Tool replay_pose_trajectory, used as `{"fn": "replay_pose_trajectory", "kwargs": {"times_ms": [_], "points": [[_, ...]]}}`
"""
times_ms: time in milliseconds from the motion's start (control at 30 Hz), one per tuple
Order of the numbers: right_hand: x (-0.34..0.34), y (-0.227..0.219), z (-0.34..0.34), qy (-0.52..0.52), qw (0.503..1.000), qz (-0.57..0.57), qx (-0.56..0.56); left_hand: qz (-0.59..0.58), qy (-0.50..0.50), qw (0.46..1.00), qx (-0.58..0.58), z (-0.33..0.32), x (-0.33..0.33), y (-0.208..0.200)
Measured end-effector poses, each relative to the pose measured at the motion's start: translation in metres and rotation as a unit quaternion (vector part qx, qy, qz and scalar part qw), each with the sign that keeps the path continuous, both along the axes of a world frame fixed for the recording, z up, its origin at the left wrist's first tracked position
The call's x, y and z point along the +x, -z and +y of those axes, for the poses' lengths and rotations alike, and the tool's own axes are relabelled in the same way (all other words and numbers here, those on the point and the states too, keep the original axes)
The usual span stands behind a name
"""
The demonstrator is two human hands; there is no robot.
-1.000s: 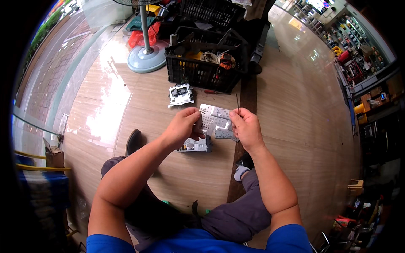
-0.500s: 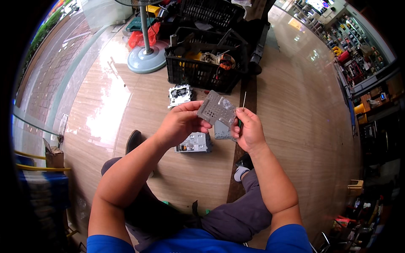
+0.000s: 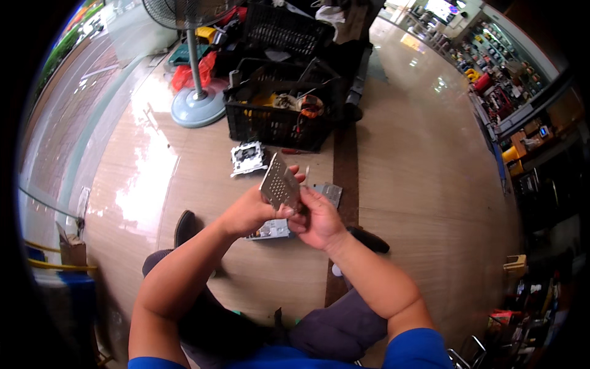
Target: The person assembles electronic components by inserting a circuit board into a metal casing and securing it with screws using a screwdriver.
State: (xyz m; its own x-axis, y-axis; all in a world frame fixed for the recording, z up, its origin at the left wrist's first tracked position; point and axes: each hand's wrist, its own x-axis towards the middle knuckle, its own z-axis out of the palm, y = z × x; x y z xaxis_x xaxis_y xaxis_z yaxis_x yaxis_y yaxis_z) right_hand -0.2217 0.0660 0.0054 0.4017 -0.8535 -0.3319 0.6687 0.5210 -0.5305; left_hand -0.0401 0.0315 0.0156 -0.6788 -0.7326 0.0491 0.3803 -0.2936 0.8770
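A grey perforated metal plate (image 3: 281, 183) stands tilted nearly on edge in my left hand (image 3: 247, 210), whose fingers and thumb are closed round its lower part. My right hand (image 3: 322, 222) is closed beside the plate's lower corner, its fingertips meeting those of the left. Out of the right hand sticks the thin shaft of a screwdriver (image 3: 307, 174); its handle is hidden now, though green showed earlier. Below the hands, partly covered, a silver metal device housing (image 3: 274, 230) lies on the floor. A flat grey panel (image 3: 330, 195) lies behind the right hand.
A white-framed mechanism with black parts (image 3: 248, 158) lies beyond the left hand, near a red-handled tool (image 3: 296, 151). Farther off stand a black plastic crate (image 3: 276, 126) full of tools and a fan's round base (image 3: 198, 109). My shoes (image 3: 369, 240) flank the work area.
Both hands have moved nearer and left in view, and the plate has turned from nearly face-on to steeply tilted. The hands have come together. The whole view has shifted, showing more of the fan.
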Motion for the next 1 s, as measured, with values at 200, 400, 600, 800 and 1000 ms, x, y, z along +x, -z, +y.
{"fn": "replay_pose_trajectory", "kwargs": {"times_ms": [200, 400, 600, 800, 1000], "points": [[0.005, 0.010, 0.000, -0.002, 1.000, 0.015, -0.003, -0.003, -0.021, 0.999, 0.034, 0.002, -0.001, 0.002], [0.000, 0.012, -0.002, 0.004, 0.982, 0.186, -0.013, -0.054, -0.122, 0.990, 0.042, -0.003, -0.001, 0.011], [-0.006, 0.017, -0.011, 0.047, 0.940, 0.331, -0.066, -0.213, -0.173, 0.960, -0.046, -0.007, -0.001, 0.012], [-0.017, 0.001, -0.014, 0.135, 0.816, 0.492, -0.273, -0.330, -0.236, 0.893, -0.195, -0.003, -0.001, 0.019], [-0.032, -0.012, -0.011, 0.180, 0.725, 0.551, -0.372, -0.394, -0.256, 0.845, -0.256, -0.002, -0.007, 0.030]]}}
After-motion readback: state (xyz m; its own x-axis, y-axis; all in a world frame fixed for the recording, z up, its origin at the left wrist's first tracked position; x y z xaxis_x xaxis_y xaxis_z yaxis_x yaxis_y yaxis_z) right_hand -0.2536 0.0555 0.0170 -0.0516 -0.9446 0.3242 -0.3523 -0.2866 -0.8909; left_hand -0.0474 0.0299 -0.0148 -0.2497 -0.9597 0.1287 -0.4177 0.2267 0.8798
